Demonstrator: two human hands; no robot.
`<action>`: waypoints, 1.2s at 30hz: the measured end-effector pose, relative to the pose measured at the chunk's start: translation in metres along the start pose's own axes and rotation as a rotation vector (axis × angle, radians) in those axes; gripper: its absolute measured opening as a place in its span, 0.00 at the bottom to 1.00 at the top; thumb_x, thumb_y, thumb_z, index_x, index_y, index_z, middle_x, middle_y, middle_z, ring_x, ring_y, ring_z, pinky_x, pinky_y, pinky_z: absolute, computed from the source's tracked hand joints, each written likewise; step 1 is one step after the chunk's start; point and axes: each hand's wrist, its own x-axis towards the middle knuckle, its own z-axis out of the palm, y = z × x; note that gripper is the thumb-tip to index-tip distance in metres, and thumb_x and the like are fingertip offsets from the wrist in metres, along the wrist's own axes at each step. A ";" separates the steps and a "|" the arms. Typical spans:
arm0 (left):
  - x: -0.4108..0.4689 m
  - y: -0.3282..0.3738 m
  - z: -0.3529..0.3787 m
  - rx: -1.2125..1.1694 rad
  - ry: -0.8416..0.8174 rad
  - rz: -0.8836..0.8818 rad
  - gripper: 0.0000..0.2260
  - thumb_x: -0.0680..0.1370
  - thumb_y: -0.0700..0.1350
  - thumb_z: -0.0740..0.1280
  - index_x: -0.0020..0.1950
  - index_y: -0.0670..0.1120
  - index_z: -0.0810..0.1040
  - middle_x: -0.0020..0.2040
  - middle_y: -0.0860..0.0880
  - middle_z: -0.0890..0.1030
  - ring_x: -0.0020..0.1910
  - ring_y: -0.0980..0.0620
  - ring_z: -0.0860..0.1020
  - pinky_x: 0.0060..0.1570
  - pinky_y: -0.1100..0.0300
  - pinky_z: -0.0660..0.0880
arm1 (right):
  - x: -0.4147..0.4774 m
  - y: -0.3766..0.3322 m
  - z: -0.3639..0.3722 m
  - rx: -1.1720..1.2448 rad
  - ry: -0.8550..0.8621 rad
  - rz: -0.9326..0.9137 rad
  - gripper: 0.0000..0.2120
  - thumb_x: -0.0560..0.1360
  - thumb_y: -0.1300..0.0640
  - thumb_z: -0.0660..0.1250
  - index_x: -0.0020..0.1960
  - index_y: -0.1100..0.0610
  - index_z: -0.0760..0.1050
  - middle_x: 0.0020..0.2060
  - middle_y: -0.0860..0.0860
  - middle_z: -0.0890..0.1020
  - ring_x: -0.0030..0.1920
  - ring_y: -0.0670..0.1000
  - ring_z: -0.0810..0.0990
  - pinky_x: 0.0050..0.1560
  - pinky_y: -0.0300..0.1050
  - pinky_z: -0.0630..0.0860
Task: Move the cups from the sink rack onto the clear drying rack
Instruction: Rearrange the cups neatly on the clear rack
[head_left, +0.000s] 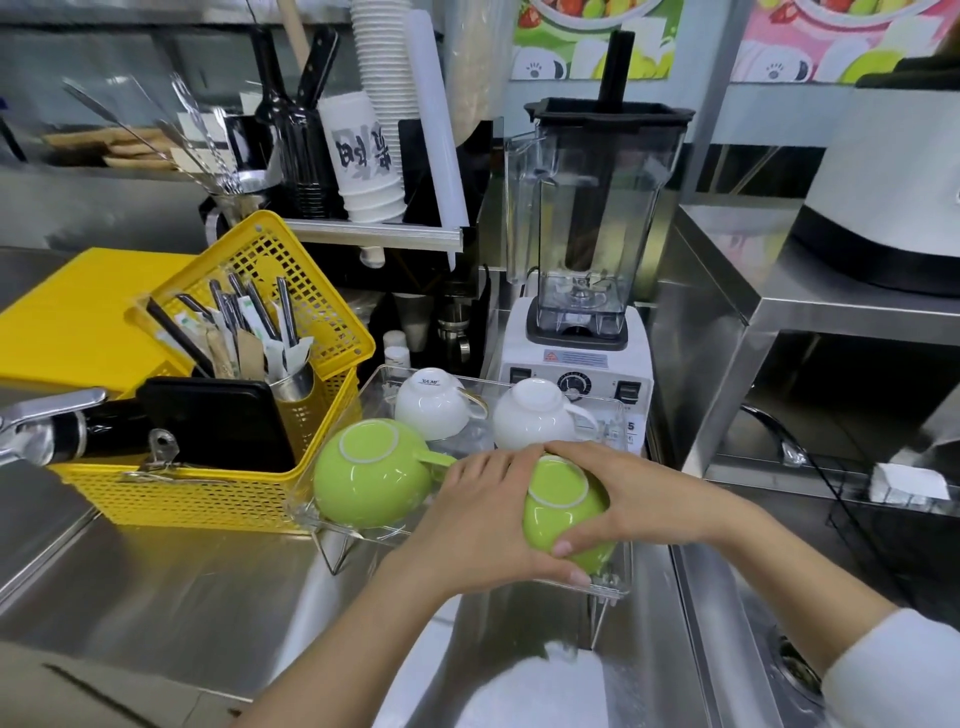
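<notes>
A clear drying rack (613, 584) on wire legs stands over the sink's left edge. Upside down on it are two white cups (434, 402) (535, 413) at the back and a green cup (371, 470) at the front left. A second green cup (558, 501) sits upside down at the rack's front right. My left hand (483, 514) and my right hand (623, 488) both clasp this cup from either side. The sink rack is not visible.
A yellow basket (223, 493) with cutlery and a black tray sits left of the rack. A blender (587, 260) stands behind it. A tap handle (47, 415) pokes in at the left. The sink basin (691, 649) lies below, with a steel shelf unit (769, 332) to the right.
</notes>
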 end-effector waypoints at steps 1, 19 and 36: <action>0.000 0.001 0.001 -0.007 0.006 -0.002 0.50 0.59 0.71 0.69 0.72 0.54 0.52 0.69 0.52 0.65 0.68 0.51 0.60 0.69 0.54 0.56 | -0.001 0.000 0.000 0.007 0.002 -0.004 0.34 0.60 0.44 0.77 0.62 0.40 0.66 0.59 0.43 0.74 0.59 0.43 0.72 0.63 0.43 0.69; -0.004 0.004 -0.002 0.299 0.407 0.353 0.43 0.59 0.70 0.64 0.66 0.45 0.66 0.62 0.44 0.76 0.58 0.45 0.72 0.64 0.45 0.60 | -0.009 0.010 -0.016 0.425 0.042 0.170 0.37 0.56 0.46 0.79 0.62 0.45 0.68 0.58 0.48 0.77 0.57 0.47 0.78 0.62 0.48 0.74; -0.009 0.027 -0.018 -1.357 0.416 -0.212 0.32 0.59 0.49 0.79 0.59 0.53 0.69 0.55 0.44 0.80 0.47 0.50 0.81 0.36 0.62 0.76 | -0.010 -0.021 0.025 1.274 0.502 0.044 0.28 0.62 0.57 0.72 0.60 0.55 0.68 0.54 0.57 0.77 0.43 0.49 0.83 0.36 0.43 0.78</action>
